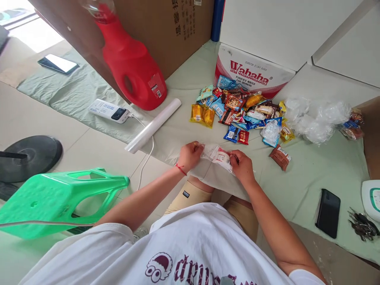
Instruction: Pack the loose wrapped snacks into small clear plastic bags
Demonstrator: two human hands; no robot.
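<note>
My left hand (191, 154), with a red string at the wrist, pinches one end of a clear plastic bag (208, 152) near the table's front edge. My right hand (242, 165) is closed on the right side of a small pink and white packet (223, 157). The clear plastic reaches across to the packet, between the two hands. Beyond them lies a pile of wrapped snacks (236, 102), with a blue packet (231, 133) and a red packet (243, 137) closest to my right hand.
A plastic roll (154, 125), a power bank (109, 111) and a red jug (138, 67) are on the left. Behind the snacks stands a Wahaha carton (252, 71). To the right are crumpled clear bags (319, 118), a brown packet (280, 157), a black phone (328, 213) and keys (362, 225).
</note>
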